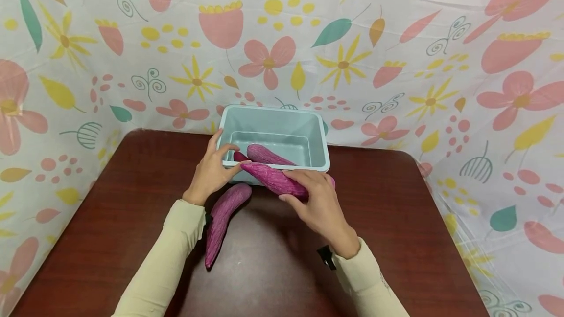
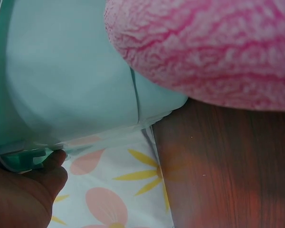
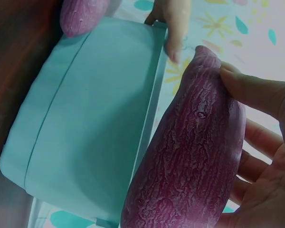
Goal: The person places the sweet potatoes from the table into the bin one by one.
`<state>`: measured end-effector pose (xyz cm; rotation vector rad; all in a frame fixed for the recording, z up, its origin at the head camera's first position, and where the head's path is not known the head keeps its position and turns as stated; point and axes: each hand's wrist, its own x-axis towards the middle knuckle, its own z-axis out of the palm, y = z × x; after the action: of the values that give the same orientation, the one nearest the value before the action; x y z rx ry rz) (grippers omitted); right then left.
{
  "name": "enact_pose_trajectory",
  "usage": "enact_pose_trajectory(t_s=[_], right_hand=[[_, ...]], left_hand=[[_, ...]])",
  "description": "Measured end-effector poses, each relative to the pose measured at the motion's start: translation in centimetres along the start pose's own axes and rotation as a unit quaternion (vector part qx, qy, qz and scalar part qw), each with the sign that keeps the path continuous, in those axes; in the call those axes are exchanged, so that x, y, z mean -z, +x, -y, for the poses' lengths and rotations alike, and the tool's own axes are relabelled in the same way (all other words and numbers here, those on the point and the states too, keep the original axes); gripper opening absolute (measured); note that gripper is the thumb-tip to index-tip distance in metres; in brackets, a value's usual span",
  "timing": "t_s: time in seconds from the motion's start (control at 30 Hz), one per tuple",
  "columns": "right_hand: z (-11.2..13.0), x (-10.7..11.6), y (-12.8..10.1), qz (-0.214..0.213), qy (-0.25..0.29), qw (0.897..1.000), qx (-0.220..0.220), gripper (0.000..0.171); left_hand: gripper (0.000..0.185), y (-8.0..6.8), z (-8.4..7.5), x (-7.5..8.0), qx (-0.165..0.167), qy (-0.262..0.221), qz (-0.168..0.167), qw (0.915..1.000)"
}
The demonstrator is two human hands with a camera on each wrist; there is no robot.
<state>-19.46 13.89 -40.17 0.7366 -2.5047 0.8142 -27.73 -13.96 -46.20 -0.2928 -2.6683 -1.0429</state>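
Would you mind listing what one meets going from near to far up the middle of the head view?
Purple sweet potato on the table → sweet potato held by the right hand → sweet potato inside the bin → light blue plastic bin → floral backdrop.

We wear long, close-fitting sleeves of pale cream-beige cloth on both arms, smooth and plain, each ending at the wrist. Our left hand (image 1: 211,170) and right hand (image 1: 319,204) are bare, without gloves or rings that we can see. At the inner edge of the right sleeve's cuff (image 1: 352,258) sits a small black clip or strap piece (image 1: 326,257); a dark bit also shows beside the left sleeve's cuff (image 1: 187,209). Faint grey markings run along the right sleeve, too small to read.
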Motion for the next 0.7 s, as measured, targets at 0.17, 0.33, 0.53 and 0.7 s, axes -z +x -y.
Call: enact_pose_trajectory(t_s=[0.17, 0.33, 0.53, 0.7], right_hand=[[0.0, -0.2, 0.6, -0.004, 0.001, 1.000, 0.007, 0.054], [-0.3, -0.1, 1.5, -0.014, 0.004, 1.000, 0.012, 0.054], [-0.6, 0.1, 3.0, -0.015, -0.014, 0.999, 0.037, 0.051], [-0.8, -0.2, 4.1, -0.019, -0.024, 0.999, 0.045, 0.052]], left_hand=[[0.048, 0.0, 0.0, 0.0, 0.005, -0.008, 0.006, 0.9999], [0.050, 0.0, -0.1, -0.2, 0.002, -0.025, 0.004, 0.9997], [0.058, -0.2, 0.0, -0.1, 0.007, -0.028, -0.003, 0.9996], [0.054, -0.2, 0.0, -0.1, 0.006, -0.031, 0.001, 0.9995]])
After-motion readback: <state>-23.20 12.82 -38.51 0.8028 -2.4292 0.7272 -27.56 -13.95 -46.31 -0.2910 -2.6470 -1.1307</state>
